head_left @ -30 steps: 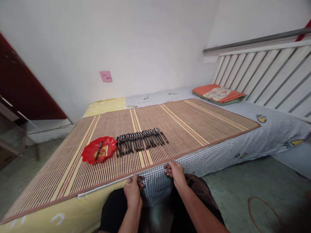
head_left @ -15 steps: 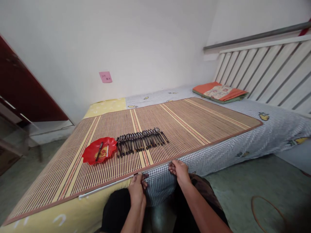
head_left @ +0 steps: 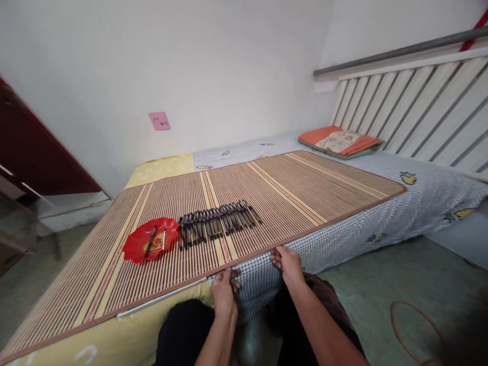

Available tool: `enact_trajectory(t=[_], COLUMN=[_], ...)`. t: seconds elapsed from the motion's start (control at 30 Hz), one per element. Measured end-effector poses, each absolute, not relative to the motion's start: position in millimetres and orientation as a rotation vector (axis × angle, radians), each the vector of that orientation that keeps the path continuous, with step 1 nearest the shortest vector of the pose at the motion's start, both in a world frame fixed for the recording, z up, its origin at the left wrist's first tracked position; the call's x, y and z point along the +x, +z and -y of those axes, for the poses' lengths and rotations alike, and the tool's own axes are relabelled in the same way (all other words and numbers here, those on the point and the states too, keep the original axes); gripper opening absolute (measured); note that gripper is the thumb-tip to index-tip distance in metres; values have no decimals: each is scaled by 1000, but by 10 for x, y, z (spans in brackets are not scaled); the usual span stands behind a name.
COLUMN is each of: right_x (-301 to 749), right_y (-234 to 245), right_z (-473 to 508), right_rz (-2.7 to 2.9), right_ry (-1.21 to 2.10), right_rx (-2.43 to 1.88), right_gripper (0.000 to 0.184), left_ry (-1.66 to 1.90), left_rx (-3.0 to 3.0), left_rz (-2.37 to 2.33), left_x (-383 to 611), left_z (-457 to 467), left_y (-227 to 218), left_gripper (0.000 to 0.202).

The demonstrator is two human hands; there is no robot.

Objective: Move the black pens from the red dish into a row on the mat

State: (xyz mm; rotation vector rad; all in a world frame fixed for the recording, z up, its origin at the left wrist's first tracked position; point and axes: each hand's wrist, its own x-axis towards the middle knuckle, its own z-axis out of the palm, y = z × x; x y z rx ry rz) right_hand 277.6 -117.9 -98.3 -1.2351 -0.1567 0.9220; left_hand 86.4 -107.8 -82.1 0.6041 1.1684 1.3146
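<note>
At the front edge of the bed, my left hand [head_left: 224, 294] has its fingers closed in a pinch on the checked bed sheet [head_left: 256, 277], just under the border of the bamboo mat [head_left: 282, 203]. To the right, my right hand [head_left: 288, 264] pinches the same sheet edge, its thumb close to the mat's border. A row of several dark pens [head_left: 217, 221] lies side by side on the mat. Left of the row sits a red scalloped plate [head_left: 131, 247], holding a dark pen [head_left: 150, 241] and a thin white stick-like piece [head_left: 164, 240].
A folded orange and green cloth [head_left: 341, 141] lies at the back right, by the white slatted headboard [head_left: 412, 107]. A pink note [head_left: 159, 121] is on the wall. Yellow cloth [head_left: 152, 320] covers the bed's front left. A cord loop [head_left: 394, 320] lies on the floor.
My left hand has slid rightward along the bed edge, nearer my right hand. The right hand has shifted only slightly. The view has turned a little; pens and plate stay put.
</note>
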Motion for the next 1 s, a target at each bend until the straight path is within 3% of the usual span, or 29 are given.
enact_trajectory(t=[0.63,1.0], right_x=[2950,2477], right_y=[-874,-823], right_z=[1218,1352], right_rz=[44,257], right_ry=[869,1191], right_rx=[-1225,-1290], right_gripper=[23,17], left_ry=[1199,1463], left_rx=[690,451], left_rz=[-1158,-1285], left_x=[1036,41], left_z=[1094,1371], left_y=[-789,-690], left_gripper=[32,44])
